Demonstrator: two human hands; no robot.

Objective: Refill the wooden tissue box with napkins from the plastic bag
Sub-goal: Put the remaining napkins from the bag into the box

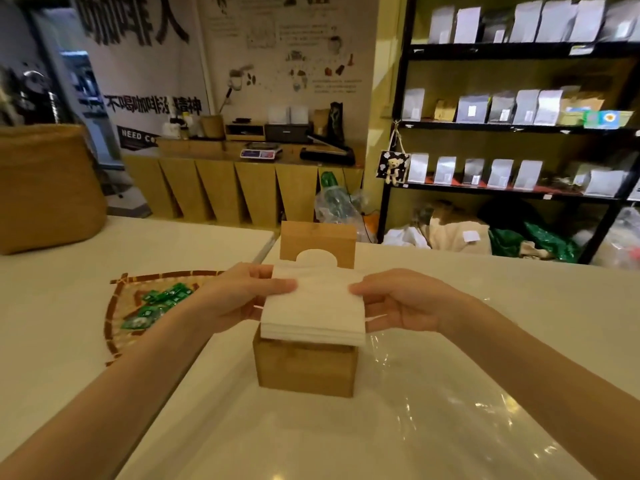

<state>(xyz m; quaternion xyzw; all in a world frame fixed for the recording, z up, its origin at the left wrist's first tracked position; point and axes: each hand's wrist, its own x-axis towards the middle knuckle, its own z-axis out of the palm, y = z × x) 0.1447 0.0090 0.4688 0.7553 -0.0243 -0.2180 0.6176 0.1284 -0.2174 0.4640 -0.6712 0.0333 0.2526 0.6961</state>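
A person's left hand (242, 299) and right hand (398, 306) each close their grip on opposite edges of a stack of white napkins (313, 306), held over the open top of the wooden tissue box (306, 368) on the white table (69, 306). The box's lid (318, 242) stands upright behind the stack, clear plastic bag (433, 393) spreads under and right of the box, and a woven tray (119, 306) of green packets (156, 304) lies to the left.

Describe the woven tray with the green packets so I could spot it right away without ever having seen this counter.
Start at the white counter and find the wooden tissue box in the middle. Look just past the left hand holding the napkins: the woven tray lies flat there. It is the only fan-shaped thing with a dark brown rim, and small green packets lie on it.
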